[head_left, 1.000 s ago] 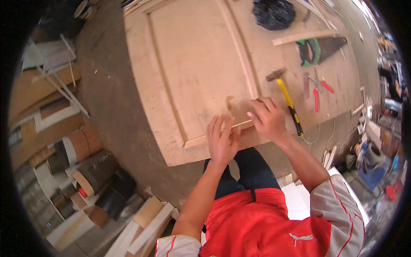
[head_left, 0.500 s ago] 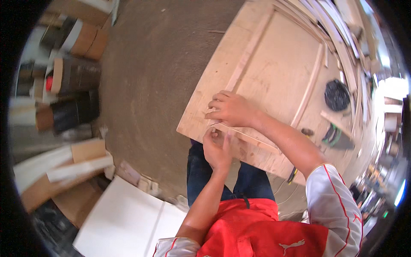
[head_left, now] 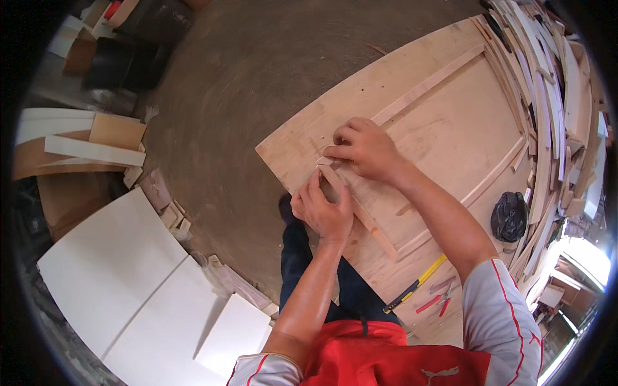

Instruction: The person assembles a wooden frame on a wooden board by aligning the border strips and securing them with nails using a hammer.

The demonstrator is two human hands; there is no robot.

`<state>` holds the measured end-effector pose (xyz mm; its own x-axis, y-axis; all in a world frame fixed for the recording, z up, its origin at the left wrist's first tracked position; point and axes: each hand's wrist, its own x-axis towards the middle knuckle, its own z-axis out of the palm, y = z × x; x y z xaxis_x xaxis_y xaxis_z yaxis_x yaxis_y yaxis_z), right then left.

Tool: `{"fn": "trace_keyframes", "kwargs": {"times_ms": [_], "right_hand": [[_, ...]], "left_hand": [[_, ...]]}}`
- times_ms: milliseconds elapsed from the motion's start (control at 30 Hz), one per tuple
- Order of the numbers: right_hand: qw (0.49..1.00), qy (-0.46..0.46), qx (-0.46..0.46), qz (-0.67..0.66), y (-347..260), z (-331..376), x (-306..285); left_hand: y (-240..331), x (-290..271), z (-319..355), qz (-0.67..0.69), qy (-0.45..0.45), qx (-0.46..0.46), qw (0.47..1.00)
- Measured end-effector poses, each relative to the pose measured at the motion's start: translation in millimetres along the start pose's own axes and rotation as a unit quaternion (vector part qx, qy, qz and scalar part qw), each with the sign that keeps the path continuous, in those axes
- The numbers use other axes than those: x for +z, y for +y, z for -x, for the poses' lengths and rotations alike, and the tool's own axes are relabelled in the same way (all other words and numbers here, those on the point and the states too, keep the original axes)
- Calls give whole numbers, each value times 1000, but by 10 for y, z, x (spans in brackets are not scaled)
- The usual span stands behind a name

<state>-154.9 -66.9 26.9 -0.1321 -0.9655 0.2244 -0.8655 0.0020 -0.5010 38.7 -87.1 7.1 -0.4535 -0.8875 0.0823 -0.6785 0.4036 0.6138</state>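
A rectangle of thin wooden strips lies on a plywood sheet [head_left: 309, 135]. My left hand [head_left: 325, 209] is closed round the corner end of the short wooden strip [head_left: 373, 225], thumb on one side and fingers on the other. At the same corner my right hand [head_left: 367, 151] has its fingers curled over the end of the long wooden strip [head_left: 425, 87], pinching it. The two strip ends meet between my fingertips, where a small pale bit of wood [head_left: 326, 161] shows. My fingers partly cover the joint. Another long strip [head_left: 463, 199] forms the opposite side.
On the sheet, right of my legs, lie a yellow-and-black utility knife [head_left: 418, 283] and red-handled pliers [head_left: 441, 301]. A black plastic bag [head_left: 510, 217] sits beyond my right forearm. Many wood offcuts [head_left: 547, 96] line the right side. White panels [head_left: 122, 270] lie at lower left.
The view has turned, so the sheet appears rotated and the knife and pliers show more fully. Both hands stay at the same corner, the left one's fingers now wrapped further round the short strip.
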Motion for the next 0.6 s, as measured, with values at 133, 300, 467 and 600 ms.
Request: {"fn": "trace_keyframes", "kwargs": {"times_ms": [133, 300, 467, 600], "right_hand": [[1000, -18, -9, 19, -9, -19, -37], [999, -34, -3, 6, -1, -49, -69], [1000, -22, 4, -8, 49, -36, -46], [999, -31, 12, -5, 19, -68, -66]], "left_hand": [[-42, 21, 15, 0, 11, 15, 1000], [-44, 15, 13, -2, 16, 28, 999], [-5, -2, -12, -15, 12, 57, 998], [-36, 22, -16, -26, 13, 70, 997]]}}
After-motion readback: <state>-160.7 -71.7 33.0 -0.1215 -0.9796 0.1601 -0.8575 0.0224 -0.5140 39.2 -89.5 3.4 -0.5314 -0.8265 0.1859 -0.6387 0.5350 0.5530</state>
